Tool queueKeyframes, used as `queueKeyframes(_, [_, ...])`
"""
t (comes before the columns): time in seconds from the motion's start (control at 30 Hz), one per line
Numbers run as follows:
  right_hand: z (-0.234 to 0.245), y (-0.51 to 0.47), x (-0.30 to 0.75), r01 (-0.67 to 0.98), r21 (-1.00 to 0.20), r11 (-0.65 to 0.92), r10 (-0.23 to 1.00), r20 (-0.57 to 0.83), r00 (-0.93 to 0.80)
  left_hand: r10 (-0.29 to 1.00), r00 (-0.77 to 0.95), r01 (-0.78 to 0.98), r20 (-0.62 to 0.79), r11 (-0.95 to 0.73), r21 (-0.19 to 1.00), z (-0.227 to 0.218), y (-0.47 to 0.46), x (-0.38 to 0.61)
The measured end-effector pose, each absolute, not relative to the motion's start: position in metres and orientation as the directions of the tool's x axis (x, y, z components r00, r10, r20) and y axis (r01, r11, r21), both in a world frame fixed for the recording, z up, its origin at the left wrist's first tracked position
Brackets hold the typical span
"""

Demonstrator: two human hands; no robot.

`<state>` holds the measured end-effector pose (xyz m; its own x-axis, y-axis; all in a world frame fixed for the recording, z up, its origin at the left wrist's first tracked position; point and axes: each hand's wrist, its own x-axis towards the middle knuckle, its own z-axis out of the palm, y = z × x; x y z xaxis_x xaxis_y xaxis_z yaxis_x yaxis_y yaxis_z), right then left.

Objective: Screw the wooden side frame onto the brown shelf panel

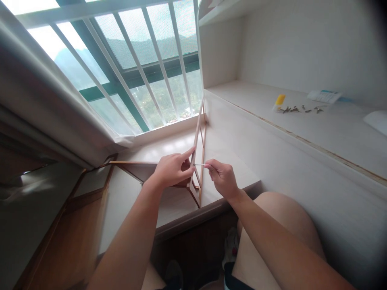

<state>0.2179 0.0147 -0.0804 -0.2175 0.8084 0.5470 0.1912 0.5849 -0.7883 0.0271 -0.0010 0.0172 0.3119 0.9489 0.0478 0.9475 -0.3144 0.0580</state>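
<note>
A brown wooden frame (pixel 202 155) with a narrow ladder-like side stands on the white ledge, and a flat board (pixel 136 167) runs leftward from it. My left hand (pixel 172 169) grips the joint between the two, index finger stretched along the upright and thumb below. From the right, my right hand (pixel 222 175) is closed around one end of a thin metal rod (pixel 198 164) that looks like a hex key. The rod's far tip meets the frame's side beside my left fingers. Its held end is hidden in my fist.
On the raised shelf (pixel 242 100) at right lie several screws (pixel 292 109), a yellow-capped tube (pixel 279 102) and a clear plastic packet (pixel 324 96). A barred window (pixel 145 60) is ahead, a curtain (pixel 54 92) at left. My bent knee (pixel 284 217) is beside the ledge's front edge (pixel 208 209).
</note>
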Motion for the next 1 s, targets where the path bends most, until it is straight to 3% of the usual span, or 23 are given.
queueKeyframes(1.0, [-0.0755, 0.0119, 0.2166, 0.072, -0.868, 0.491, 0.856, 0.466, -0.225, 0.946, 0.319, 0.945, 0.054, -0.322, 0.057, 0.017, -0.001, 0.0262])
